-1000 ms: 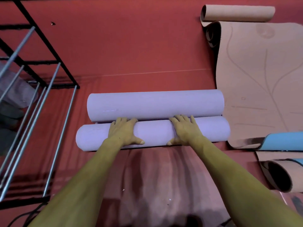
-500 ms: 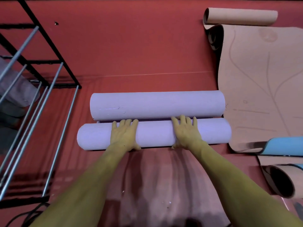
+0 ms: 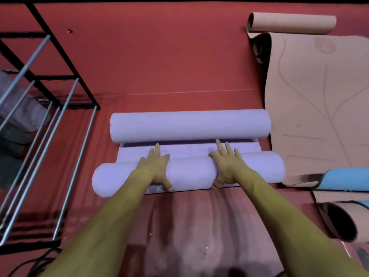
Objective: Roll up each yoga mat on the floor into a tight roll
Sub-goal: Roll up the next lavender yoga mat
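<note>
My left hand (image 3: 154,166) and right hand (image 3: 227,163) lie flat and spread on the near roll (image 3: 189,172), fingers straight and reaching over its far side, thumbs hooked under the near edge; nothing is gripped, only pressed. I judge this even two-handed press is meant to keep the lilac mat (image 3: 189,149) winding straight and tight. A short flat strip of it shows between this roll and the far roll (image 3: 189,125), which lies parallel just beyond. On the red floor (image 3: 159,66) to my right, a tan mat (image 3: 319,100) lies mostly open. At left, the rack (image 3: 50,92) seems to hold greyish bundles, too blurred to name.
</note>
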